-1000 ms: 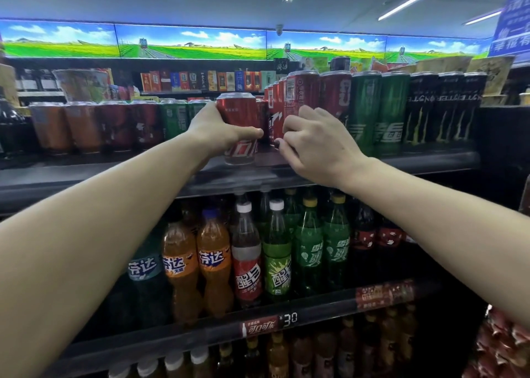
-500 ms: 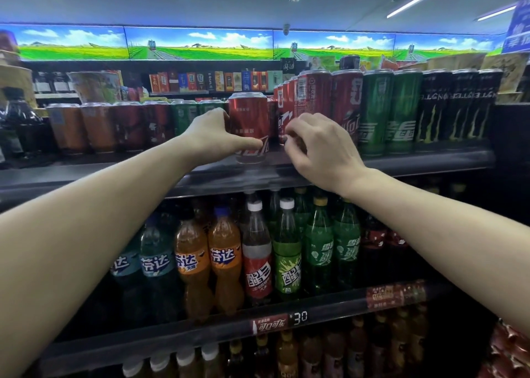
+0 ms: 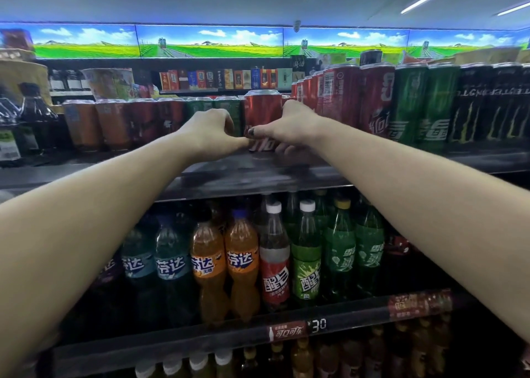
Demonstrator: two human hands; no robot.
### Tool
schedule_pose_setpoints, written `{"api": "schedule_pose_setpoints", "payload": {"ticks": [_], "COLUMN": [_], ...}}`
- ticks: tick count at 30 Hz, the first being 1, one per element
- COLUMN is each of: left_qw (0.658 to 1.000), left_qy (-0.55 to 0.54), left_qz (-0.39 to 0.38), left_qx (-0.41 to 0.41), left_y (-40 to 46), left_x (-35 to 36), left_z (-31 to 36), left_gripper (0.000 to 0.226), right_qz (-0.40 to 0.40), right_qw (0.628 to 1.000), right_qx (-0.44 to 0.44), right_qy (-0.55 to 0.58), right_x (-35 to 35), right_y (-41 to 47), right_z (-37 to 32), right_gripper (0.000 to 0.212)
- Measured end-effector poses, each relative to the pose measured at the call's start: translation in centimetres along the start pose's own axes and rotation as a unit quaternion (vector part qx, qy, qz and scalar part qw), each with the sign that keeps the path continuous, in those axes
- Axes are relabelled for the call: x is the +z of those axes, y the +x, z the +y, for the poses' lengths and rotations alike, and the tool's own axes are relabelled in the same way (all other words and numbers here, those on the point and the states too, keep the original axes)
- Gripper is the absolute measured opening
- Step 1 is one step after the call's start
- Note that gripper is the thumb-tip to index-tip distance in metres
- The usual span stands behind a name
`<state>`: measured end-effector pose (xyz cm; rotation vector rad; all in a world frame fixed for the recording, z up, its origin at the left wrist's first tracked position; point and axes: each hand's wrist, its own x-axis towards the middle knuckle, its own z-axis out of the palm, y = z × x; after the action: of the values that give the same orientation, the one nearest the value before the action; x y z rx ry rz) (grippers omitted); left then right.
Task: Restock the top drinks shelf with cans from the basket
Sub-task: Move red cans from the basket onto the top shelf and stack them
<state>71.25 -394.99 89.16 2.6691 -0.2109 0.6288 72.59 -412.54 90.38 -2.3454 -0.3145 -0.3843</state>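
A short red cola can (image 3: pixel 263 110) stands upright on the top drinks shelf (image 3: pixel 258 174), just left of a row of tall red cans (image 3: pixel 341 96). My left hand (image 3: pixel 210 132) grips the can's left side, thumb reaching across its lower front. My right hand (image 3: pixel 289 128) grips its right side, thumb meeting the left thumb at the front and fingers curled behind and under. The can's lower label is partly hidden by both hands. The basket is out of view.
Short orange, red and green cans (image 3: pixel 143 122) line the shelf to the left. Tall green cans (image 3: pixel 424 105) and black cans (image 3: pixel 493 102) stand to the right. Soda bottles (image 3: pixel 275 257) fill the shelf below. Boxed goods (image 3: pixel 218 79) sit behind.
The red can has gone deeper onto the shelf with my left hand. My right hand left the tall red cans and now grips the short can's right side.
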Motion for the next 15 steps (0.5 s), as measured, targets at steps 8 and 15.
{"api": "schedule_pose_setpoints", "payload": {"ticks": [8,15], "left_qw": [0.999,0.999], "left_qy": [-0.028,-0.024], "left_qz": [-0.015,-0.030], "left_qx": [-0.023,-0.024], "left_y": [0.4,0.9], "left_x": [1.2,1.3], "left_z": [-1.4,-1.5], "left_gripper": [0.035,0.030], "right_qz": [0.120,0.030], "right_qw": [0.986,0.975], "right_qx": [0.049,0.010], "right_qy": [-0.101,-0.221], "right_x": [2.0,2.5], "right_y": [4.8,5.3], "right_z": [0.6,0.8], "right_gripper": [0.051,0.010]}}
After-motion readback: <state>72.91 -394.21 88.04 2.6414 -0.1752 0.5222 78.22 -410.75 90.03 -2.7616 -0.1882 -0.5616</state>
